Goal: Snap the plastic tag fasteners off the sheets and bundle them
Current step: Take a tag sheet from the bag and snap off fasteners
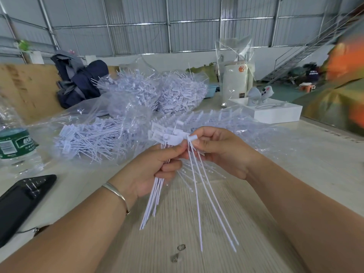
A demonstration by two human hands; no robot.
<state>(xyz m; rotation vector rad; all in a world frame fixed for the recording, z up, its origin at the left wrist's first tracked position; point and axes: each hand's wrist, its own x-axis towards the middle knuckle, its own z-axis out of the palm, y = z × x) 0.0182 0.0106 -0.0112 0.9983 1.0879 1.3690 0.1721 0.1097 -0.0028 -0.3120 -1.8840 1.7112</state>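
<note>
Nearest you, two small clear droplet-like bits [178, 253] lie on the pale wood-grain table [197, 223] between your forearms. Above them, your left hand [151, 170], with a thin silver bangle [118, 194] on its wrist, has its fingers curled around a bundle of white plastic tag fasteners [155, 196], whose flat rectangular heads fan out above your thumb and whose thin tails hang down past your palm. Your right hand [220, 152] pinches, between thumb and forefinger, the heads of a few more loose white fasteners [204, 194]; their long tails trail down and spread apart over the table, just beside the bundle. The fingertips of both hands meet at the heads. To your left, a black phone [21, 200] lies flat on the table, and beyond it stands a clear water bottle with a green label [13, 142]. Behind your hands, a clear plastic sheet of unsnapped fasteners [226, 119] lies flat, beside a clear bag of loose white fasteners [92, 138]. Farther back sits a heaped pile of bagged fasteners [157, 91]. To the right, a white box [275, 113] carries a small grey device, with a white cylindrical appliance in clear wrap [236, 77] behind it. A dark backpack [78, 81] rests at the far left edge.
</note>
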